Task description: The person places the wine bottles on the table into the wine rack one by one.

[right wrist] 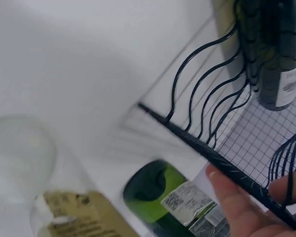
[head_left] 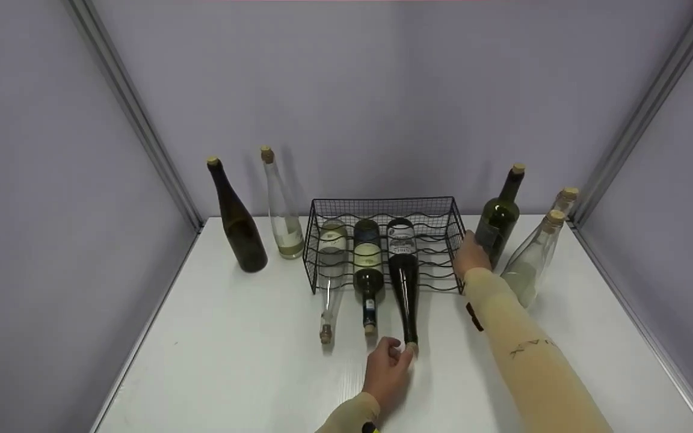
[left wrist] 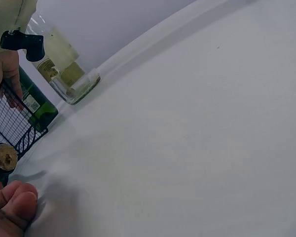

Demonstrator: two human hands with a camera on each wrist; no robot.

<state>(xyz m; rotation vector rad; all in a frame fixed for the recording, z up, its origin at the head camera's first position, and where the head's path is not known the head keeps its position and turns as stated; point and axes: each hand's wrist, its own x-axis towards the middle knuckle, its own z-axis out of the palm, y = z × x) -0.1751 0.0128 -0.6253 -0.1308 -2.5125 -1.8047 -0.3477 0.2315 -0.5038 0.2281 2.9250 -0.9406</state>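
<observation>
A black wire wine rack [head_left: 382, 199] holds three bottles on their sides, necks toward me: a clear bottle [head_left: 331, 300], a dark green one [head_left: 370, 281] with a cream label, and a long-necked dark one [head_left: 405, 282]. My left hand [head_left: 387, 373] is at the long-necked bottle's mouth, the thumb touching its cork [left wrist: 6, 157] and the other fingers loosely bent beside it. With my right hand [head_left: 473, 255] I grip the rack's right side, thumb and fingers on either side of the black rim [right wrist: 202, 148]. Just right of that hand stands a green bottle [head_left: 500, 210].
Upright at the left stand a brown bottle [head_left: 241, 231] and a clear bottle [head_left: 285, 222], both corked. Two clear corked bottles stand at the right, the nearer one [head_left: 530, 264] close to my right forearm. Walls enclose the white table [head_left: 214, 361] at the back and sides.
</observation>
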